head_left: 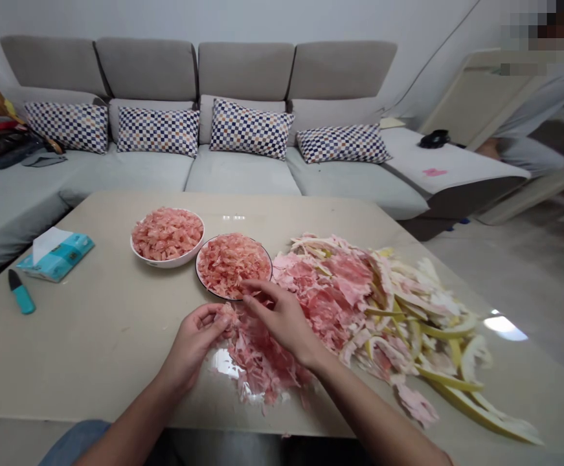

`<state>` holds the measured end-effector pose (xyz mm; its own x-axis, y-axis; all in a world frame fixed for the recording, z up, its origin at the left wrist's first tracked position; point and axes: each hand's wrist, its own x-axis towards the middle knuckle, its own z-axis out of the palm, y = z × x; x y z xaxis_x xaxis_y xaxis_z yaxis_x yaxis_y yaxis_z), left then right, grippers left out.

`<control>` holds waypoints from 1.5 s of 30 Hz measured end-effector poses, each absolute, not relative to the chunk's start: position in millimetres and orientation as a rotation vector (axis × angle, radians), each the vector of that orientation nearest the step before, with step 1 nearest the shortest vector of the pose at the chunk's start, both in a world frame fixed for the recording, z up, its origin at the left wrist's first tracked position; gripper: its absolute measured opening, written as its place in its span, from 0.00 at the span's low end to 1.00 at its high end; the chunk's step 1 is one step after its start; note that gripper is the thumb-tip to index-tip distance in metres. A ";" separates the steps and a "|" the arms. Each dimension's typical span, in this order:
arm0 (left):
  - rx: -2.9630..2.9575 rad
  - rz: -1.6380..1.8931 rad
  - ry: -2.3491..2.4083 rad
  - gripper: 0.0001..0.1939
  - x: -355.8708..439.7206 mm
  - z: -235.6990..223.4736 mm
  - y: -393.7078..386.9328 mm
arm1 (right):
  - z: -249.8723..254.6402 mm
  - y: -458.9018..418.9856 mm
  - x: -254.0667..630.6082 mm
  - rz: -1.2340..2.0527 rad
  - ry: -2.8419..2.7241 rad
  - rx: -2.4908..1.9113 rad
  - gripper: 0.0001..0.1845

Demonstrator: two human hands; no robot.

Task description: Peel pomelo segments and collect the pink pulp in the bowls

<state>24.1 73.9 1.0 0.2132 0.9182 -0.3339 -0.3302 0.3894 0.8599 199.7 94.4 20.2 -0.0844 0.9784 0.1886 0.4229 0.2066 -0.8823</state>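
Note:
My left hand pinches a small piece of pink pomelo flesh between thumb and fingers, just in front of the black-rimmed plate. Over that plate's near right edge, my right hand has curved fingers with a gap between thumb and forefinger; I make out nothing in them. Loose pomelo pulp is heaped on the plate. Below both hands lie torn pink membranes on the table. A fuller white bowl of the same pulp stands behind to the left.
A large heap of pomelo peel and membranes covers the table's right side. At the left are a blue tissue pack and a teal-handled knife. Behind the table stands a grey sofa with checked cushions. A person is at far right.

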 end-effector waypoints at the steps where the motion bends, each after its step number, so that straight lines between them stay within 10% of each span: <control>1: 0.735 0.984 0.987 0.16 23.8 1.1 73.7 | 21.5 90.8 198.9 0.808 -1.728 -1.290 0.11; 35: 0.839 0.978 0.957 0.16 21.7 -1.0 73.6 | 12.4 104.3 195.9 0.534 -1.765 -1.225 0.14; 45: 0.946 1.008 0.997 0.17 23.0 1.3 75.1 | 37.8 88.7 195.8 1.272 -1.670 -1.292 0.14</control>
<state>23.0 75.1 1.3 0.2160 0.9540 -0.2079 -0.2176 0.2546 0.9423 195.8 88.7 37.8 -0.2907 0.9551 -0.0571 0.3088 0.0372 -0.9504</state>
